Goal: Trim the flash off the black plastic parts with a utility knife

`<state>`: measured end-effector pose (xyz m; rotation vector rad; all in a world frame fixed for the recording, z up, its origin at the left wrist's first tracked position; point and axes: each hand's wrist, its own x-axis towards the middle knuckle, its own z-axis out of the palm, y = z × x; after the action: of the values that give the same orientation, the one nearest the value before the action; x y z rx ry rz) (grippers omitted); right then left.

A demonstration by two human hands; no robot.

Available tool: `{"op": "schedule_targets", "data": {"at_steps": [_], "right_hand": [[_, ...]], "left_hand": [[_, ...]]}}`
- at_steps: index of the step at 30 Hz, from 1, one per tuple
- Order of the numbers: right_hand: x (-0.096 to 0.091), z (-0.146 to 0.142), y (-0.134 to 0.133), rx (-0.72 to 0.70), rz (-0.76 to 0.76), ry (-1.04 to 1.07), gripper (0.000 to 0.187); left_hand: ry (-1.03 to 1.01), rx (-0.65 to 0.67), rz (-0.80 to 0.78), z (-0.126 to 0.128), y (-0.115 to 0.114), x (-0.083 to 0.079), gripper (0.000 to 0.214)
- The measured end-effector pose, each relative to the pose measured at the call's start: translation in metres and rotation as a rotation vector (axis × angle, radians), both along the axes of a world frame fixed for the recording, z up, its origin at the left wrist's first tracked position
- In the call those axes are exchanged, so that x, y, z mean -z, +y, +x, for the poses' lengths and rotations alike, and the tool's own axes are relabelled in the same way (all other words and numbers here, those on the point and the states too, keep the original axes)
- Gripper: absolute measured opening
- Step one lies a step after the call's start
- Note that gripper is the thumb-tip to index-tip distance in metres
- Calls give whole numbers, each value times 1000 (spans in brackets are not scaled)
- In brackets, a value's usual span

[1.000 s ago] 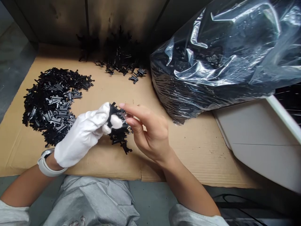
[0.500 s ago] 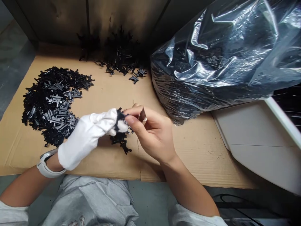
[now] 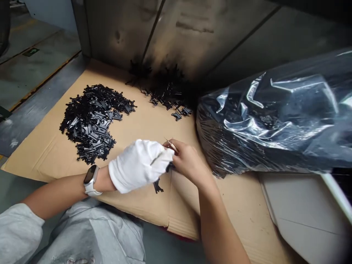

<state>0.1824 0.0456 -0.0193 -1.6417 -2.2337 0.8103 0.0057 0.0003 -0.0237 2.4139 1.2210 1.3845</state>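
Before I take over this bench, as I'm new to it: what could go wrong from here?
The thin pale sliver at the bare right hand sits close to the white-gloved left hand, so it might snag the glove. The loose black plastic part could get knocked aside. The plastic bag beside the right forearm might get brushed and slump toward the row of black parts.

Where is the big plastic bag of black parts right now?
In the head view, the clear plastic bag lies at right on the cardboard sheet, just beyond the bare right hand.
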Motion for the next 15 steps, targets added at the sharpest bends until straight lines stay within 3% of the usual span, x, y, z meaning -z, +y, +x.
{"op": "schedule_targets", "data": {"at_steps": [2,4,8,11,15], "right_hand": [[-3,-11,3,-7,116,-85,22],[-3,-31,13,-103,222,-141,18],[9,-90,47,-336,226,-134,28],[19,-123,71,-402,236,-144,25],[11,-119,81,-446,277,-102,15]], "left_hand": [[57,0,138,1,-2,2,36],[55,2,203,1,-4,3,36],[93,84,263,-2,-3,4,39],[104,70,312,-3,0,5,40],[-3,50,294,-4,3,9,39]]}}
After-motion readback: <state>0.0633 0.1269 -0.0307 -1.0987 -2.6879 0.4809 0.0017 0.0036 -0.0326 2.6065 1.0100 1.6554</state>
